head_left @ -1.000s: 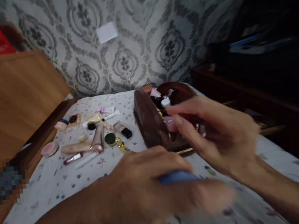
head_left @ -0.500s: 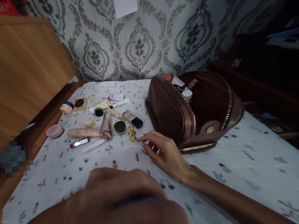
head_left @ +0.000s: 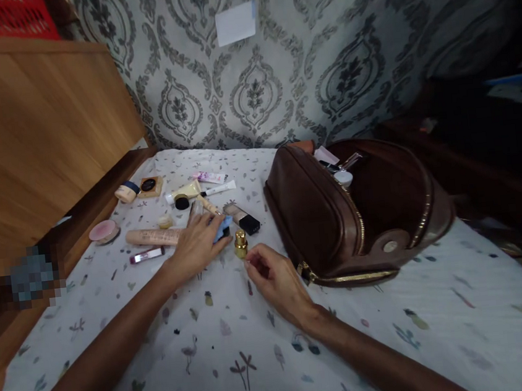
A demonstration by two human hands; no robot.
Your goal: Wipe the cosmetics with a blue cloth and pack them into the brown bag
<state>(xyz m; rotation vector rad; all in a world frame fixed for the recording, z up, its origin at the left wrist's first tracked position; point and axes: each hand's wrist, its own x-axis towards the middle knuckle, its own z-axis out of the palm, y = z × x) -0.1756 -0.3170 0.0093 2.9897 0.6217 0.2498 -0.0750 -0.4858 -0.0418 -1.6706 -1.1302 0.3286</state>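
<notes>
My left hand [head_left: 196, 243] lies over the cosmetics with its fingers curled on a small blue cloth-like piece [head_left: 225, 224]. It partly covers a dark-lidded round jar and a tube. Just right of it stands a small gold bottle [head_left: 240, 242], upright. The thumb and forefinger of my right hand [head_left: 274, 275] are pinched at that bottle's lower right side. Behind the bottle lies a foundation bottle [head_left: 241, 216] with a black cap. A long beige tube [head_left: 153, 236] and a lip gloss [head_left: 146, 255] lie left of my left hand.
An open brown bag [head_left: 310, 215] with several cosmetics inside stands right of my hands. A pink compact [head_left: 104, 232], a blue-banded jar [head_left: 127, 191], a square compact [head_left: 150, 186] and several tubes lie at the left. A wooden panel [head_left: 46, 106] borders the patterned sheet [head_left: 212, 350].
My left hand has moved from close to the camera forward to the cosmetics, with the blue piece now showing in its fingers. My right hand stays beside the gold bottle. The view has shifted slightly.
</notes>
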